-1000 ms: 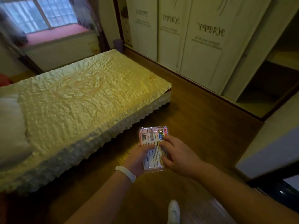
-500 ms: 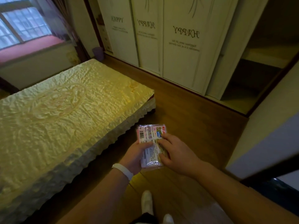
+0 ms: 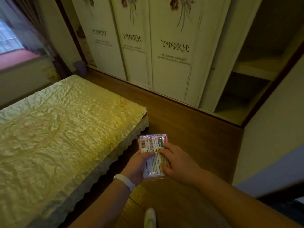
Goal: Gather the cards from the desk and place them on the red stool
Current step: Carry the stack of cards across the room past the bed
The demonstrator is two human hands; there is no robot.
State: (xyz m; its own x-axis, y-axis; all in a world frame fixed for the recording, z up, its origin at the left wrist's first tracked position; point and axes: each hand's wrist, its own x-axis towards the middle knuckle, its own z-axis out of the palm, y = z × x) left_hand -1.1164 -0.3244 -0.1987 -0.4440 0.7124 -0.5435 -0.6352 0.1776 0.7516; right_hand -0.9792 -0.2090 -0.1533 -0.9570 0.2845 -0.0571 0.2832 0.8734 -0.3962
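Observation:
A stack of cards [image 3: 152, 145] in shiny plastic wrap, with a barcode and small print on its top face, is held in front of me above the wooden floor. My left hand [image 3: 137, 167], with a white band on its wrist, grips the stack from the left and underneath. My right hand [image 3: 178, 163] grips it from the right, fingers lying across the top. Neither the red stool nor the desk is in view.
A bed with a shiny yellow cover [image 3: 54, 137] fills the left side, its frilled edge close to my left arm. White wardrobe doors [image 3: 171, 51] with printed words stand ahead, with an open shelf section [image 3: 246, 86] to their right. A white shoe [image 3: 150, 218] shows below on the wooden floor [image 3: 189, 129].
The view has swung to the right: the bed and window slid left and the wardrobe came closer. Both hands keep the same hold on the card stack.

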